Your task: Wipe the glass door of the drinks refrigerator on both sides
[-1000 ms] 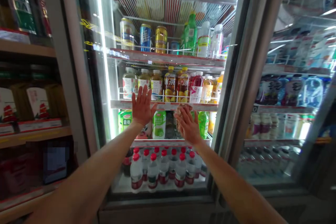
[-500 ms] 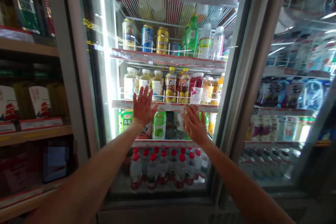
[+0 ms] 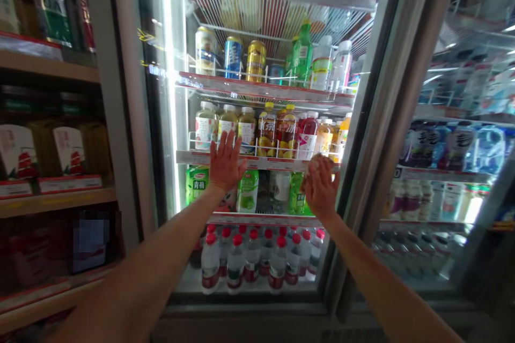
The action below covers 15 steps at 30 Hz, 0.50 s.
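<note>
Two bare arms reach up from the bottom of the frame to a lit drinks fridge at the centre. The left hand point(image 3: 225, 163) is open, fingers spread and pointing up, its palm flat on the glass door point(image 3: 257, 257) at centre frame, over the edge of the middle shelf point(image 3: 277, 163). The right hand point(image 3: 321, 185) is just right of centre, also against the glass near the door's right frame point(image 3: 362, 134); its fingers are curled, and it may be pressing something pale to the glass, though that is too blurred to tell. Behind the glass, juice bottles point(image 3: 273, 131) line the middle shelf, cans point(image 3: 233, 58) stand on the shelf above, and red-capped water bottles point(image 3: 257, 260) fill the bottom. A second fridge door point(image 3: 450, 144) stands at the right of the frame. Wooden shelves point(image 3: 52, 201) with boxed goods fill the left.
</note>
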### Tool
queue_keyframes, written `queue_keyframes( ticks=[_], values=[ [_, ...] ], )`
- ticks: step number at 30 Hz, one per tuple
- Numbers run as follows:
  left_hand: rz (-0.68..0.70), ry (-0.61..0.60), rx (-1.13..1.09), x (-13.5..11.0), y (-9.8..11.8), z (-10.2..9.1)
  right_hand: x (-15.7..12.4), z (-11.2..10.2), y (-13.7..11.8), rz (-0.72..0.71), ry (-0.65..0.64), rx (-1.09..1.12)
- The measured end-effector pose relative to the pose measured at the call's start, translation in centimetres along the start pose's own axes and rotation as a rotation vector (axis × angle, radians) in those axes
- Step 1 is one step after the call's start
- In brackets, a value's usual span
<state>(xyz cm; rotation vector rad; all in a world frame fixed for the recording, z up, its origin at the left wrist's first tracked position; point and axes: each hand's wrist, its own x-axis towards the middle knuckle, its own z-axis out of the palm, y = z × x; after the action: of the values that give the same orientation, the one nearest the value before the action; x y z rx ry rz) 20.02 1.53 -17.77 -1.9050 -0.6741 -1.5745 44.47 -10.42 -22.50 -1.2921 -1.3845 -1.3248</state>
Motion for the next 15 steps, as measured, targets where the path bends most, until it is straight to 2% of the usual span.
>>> queue_keyframes(
  ticks=[2, 3, 6, 8, 9, 10, 13, 15],
  values=[
    [0.0, 0.007, -0.004, 0.0, 0.0, 0.1, 0.2, 0.3, -0.1, 0.147, 0.088, -0.008],
    [0.0, 0.009, -0.007, 0.0, 0.0, 0.1, 0.1, 0.4, -0.7, 0.133, 0.08, 0.006],
    [0.003, 0.006, -0.004, 0.0, 0.0, 0.0, -1.5, 0.4, -2.9, -0.166, -0.106, 0.062],
    [0.002, 0.004, 0.003, 0.0, 0.0, 0.0, -3.0, 0.0, -2.7, -0.296, -0.19, 0.06],
    [0.003, 0.005, 0.005, 0.0, -0.1, 0.0, -3.6, -0.3, -1.9, -0.272, -0.176, 0.037],
    [0.004, 0.007, 0.007, 0.0, 0.0, 0.0, -4.1, -0.5, -0.9, -0.189, -0.131, 0.003],
    [0.002, 0.009, 0.007, 0.0, 0.0, 0.1, -4.7, -0.8, 2.0, 0.185, 0.054, -0.101],
    [-0.006, 0.011, -0.002, -0.1, 0.1, 0.3, -4.6, -0.4, 1.6, 0.292, 0.114, -0.098]
  ],
)
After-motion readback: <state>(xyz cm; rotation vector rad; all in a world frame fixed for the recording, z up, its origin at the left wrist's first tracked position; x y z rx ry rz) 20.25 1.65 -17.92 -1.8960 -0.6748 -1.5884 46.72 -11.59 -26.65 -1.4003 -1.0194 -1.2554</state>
